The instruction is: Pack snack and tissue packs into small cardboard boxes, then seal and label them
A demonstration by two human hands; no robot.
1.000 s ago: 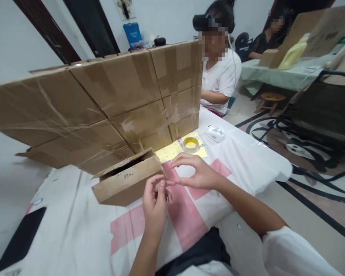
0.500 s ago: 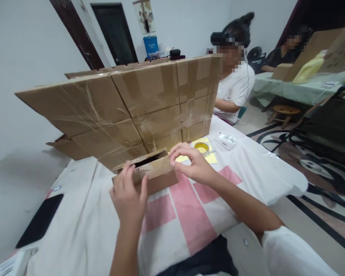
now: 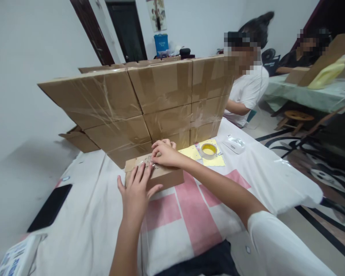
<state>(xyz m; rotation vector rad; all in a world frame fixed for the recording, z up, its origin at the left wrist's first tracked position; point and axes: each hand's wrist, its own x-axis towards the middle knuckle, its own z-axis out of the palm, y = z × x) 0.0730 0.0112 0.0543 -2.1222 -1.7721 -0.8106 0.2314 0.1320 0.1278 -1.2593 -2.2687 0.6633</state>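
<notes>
A small brown cardboard box (image 3: 166, 180) lies on the table close in front of me, its top flaps folded down. My left hand (image 3: 136, 193) rests on its left end, fingers spread over the top and the thumb along the near side. Over the middle of the top, my right hand (image 3: 165, 153) has its fingers bent and pinched together. A small shiny glint shows at those fingertips; what they hold, if anything, is too small to name. To the right, a roll of tape (image 3: 208, 151) lies on a yellow patterned sheet (image 3: 218, 160).
Behind the box stands a wall of stacked cardboard boxes (image 3: 166, 92). A white device (image 3: 234, 144) lies right of the tape, a black flat object (image 3: 50, 207) at the left. Across the table sits a person in a white shirt (image 3: 251, 88); another person sits farther back.
The box's top, showing a dark gap before, is now closed. My right hand has moved left from the box's right end onto its top. My left hand has flattened onto the box.
</notes>
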